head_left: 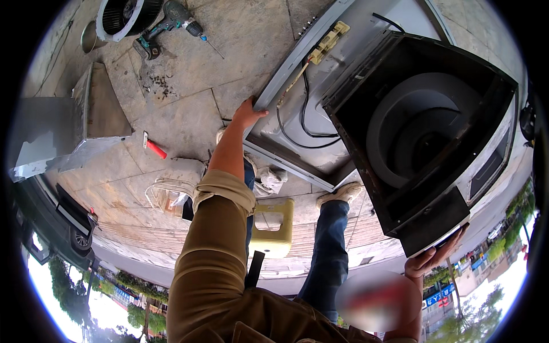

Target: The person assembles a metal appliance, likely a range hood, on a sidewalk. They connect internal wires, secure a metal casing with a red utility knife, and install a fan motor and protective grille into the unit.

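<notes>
The person tilts a big range hood (412, 131) up off the paving, one hand at each end. To do this well, I judge both grips should stay firm on solid edges, clear of the loose black wires (297, 123) and the yellowish connector block (329, 40), and the lift should go evenly so the heavy blower housing does not swing.

The left hand (247, 114) reaches up the long sleeve and its fingers (257, 110) curl over the grey metal rim, closed on that edge, thumb side showing. The wires hang just right of these fingers.

The right hand (429, 260) is under the hood's near corner; its fingers (449, 243) lie wrapped along the dark lower edge, clamped on it from below.

Between the two grips sits the open black box with the round fan casing inside. Below the left fingers stands a yellow stool (274, 226); further left of them lie a red-handled tool (153, 147) and a steel panel (94, 108). Well above them rest a drill (168, 26) and a fan wheel (123, 17).
</notes>
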{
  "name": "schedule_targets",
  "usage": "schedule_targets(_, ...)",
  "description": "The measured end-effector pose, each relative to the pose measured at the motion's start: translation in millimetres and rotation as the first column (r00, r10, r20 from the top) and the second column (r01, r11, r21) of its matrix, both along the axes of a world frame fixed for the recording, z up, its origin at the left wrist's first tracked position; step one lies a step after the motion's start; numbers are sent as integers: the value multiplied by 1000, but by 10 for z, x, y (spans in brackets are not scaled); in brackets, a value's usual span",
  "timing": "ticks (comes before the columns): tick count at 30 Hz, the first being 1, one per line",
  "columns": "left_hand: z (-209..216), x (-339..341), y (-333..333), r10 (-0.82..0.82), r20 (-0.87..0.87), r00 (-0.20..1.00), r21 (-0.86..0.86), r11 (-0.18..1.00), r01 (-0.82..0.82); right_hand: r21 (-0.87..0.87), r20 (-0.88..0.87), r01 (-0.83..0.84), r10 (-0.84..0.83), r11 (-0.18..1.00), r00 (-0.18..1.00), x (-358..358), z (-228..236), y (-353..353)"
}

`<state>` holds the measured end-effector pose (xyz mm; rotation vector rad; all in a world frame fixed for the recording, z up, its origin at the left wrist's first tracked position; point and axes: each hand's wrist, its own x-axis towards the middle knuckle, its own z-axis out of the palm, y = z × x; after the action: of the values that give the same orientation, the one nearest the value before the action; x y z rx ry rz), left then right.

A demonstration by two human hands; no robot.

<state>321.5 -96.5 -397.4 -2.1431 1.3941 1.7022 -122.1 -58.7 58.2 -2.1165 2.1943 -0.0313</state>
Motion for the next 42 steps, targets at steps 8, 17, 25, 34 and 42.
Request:
schedule_targets(8,-413,155,126,96,-146,985,-37,994,-103,-50,118,-38,44,998,992,15,-31,-29)
schedule_targets(17,-264,216,-112,121,-298,947,78,992,-102,-59,147,29,-20,998,989,-136,2,141)
schedule_targets(25,517,118,-301,63,-322,945,157,988,-12,-48,128,166,-158,985,979,-991,6,691)
schedule_targets(34,1254,-42,18,91,-114,989,-139,985,-106,151,269,135,-173,979,948,-1617,393,218)
schedule_targets(42,1765,-333,124,91,-61,994,-282,954,-104,289,111,411,-456,865,883,-1182,407,-1224)
